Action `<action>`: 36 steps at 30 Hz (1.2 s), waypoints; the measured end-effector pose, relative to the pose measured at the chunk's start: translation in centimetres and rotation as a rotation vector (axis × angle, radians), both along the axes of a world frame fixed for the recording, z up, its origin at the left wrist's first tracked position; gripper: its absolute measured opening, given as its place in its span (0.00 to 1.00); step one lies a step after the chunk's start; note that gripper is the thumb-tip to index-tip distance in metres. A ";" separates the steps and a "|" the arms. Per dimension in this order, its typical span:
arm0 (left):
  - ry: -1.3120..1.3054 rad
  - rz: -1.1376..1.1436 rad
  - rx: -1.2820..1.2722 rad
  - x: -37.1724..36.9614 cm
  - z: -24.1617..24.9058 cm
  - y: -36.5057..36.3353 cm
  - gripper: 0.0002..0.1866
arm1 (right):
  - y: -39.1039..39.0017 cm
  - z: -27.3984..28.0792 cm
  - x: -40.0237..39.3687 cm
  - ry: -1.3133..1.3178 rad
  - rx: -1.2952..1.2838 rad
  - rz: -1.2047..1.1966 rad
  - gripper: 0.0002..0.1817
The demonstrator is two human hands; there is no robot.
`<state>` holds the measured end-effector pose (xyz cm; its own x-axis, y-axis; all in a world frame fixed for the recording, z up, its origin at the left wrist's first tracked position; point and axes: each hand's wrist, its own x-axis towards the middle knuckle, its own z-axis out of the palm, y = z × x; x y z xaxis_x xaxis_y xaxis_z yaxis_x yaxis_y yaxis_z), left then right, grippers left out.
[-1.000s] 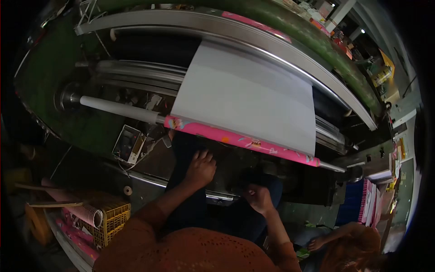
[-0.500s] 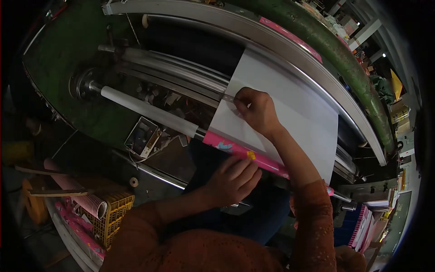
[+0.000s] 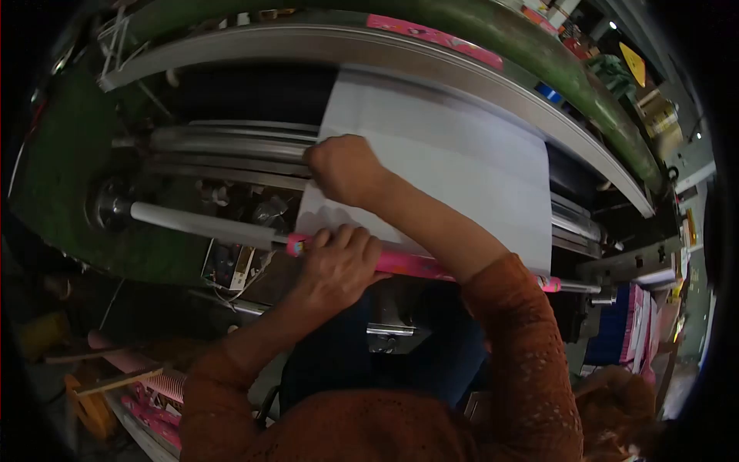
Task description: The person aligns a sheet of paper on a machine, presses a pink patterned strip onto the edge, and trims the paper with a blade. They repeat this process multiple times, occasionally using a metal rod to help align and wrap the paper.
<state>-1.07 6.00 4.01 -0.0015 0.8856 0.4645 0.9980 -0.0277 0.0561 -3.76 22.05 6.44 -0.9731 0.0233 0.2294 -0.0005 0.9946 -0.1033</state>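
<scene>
Pink ptd. roll (image 3: pixel 416 264), wht. sheet (image 3: pixel 477 177) adjoining

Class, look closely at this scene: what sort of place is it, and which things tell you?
Probably a factory workshop: metal rollers carry a wide white sheet, and a long green roller spans the machine.

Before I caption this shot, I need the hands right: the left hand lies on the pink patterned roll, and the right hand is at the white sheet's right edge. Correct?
Not quite: the head view shows the right hand at the left edge of the white sheet. The left hand does lie on the pink patterned roll.
</scene>
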 end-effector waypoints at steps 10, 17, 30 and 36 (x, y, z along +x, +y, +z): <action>0.086 0.058 -0.081 -0.2 -0.7 0.2 0.30 | 4.7 0.3 8.9 0.058 0.122 0.102 0.03; 0.129 0.082 -0.142 -0.3 -0.5 -0.1 0.29 | 16.7 2.6 32.9 -0.302 0.314 -0.275 0.03; 0.225 -0.049 -0.306 18.2 0.3 13.2 0.15 | 0.6 -2.0 46.4 0.698 -0.544 -0.522 0.07; 0.121 -0.198 0.076 38.4 -1.1 27.0 0.04 | -2.4 -4.6 54.4 1.021 -0.820 -1.046 0.02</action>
